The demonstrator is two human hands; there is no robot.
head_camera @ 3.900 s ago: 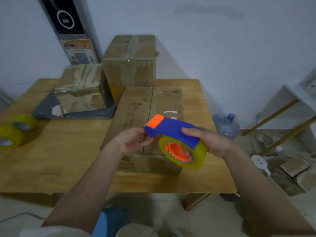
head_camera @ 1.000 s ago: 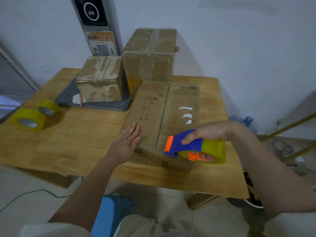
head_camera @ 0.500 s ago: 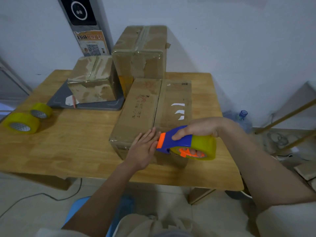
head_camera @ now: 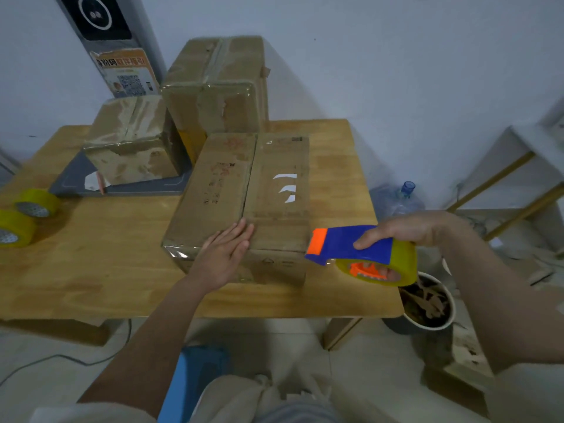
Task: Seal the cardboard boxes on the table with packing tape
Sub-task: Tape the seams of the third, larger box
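Observation:
A flat cardboard box (head_camera: pixel 274 190) lies on the wooden table (head_camera: pixel 91 270), its two top flaps meeting at a middle seam. My left hand (head_camera: pixel 224 254) lies flat, fingers together, on the box's near edge beside the seam. My right hand (head_camera: pixel 406 230) grips a blue and orange tape dispenser (head_camera: pixel 351 245) with a yellow tape roll, held just off the box's near right corner. Shiny tape shows at the box's near left corner. A small taped box (head_camera: pixel 131 141) and a tall taped box (head_camera: pixel 216 87) stand behind.
Two yellow tape rolls (head_camera: pixel 21 218) lie at the table's left edge. The small box sits on a grey tray (head_camera: pixel 76 178). A water bottle (head_camera: pixel 399 199), a bin of scraps (head_camera: pixel 427 303) and a white shelf (head_camera: pixel 518 166) are on the right, and a blue stool (head_camera: pixel 198 370) below.
My right hand has carried the dispenser to the right, away from the seam and past the box's corner. My left hand has stayed pressed on the box's near edge.

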